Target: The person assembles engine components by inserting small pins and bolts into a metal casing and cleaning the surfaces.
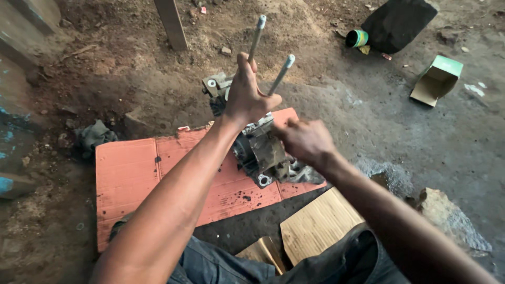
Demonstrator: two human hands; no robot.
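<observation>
One grey rag (94,135) lies crumpled at the far left on the dirt floor (336,100). One orange cardboard sheet (131,173) carries one greasy engine casing (263,152), from which two threaded studs (256,38) rise. The left hand (246,97) has its fingers clamped round the nearer stud at its base; the right hand (305,141) presses on the casing, fingers curled against it. One wooden board (315,226) lies below. Farther right sit one black container (397,21) and one open green-topped carton (436,79).
</observation>
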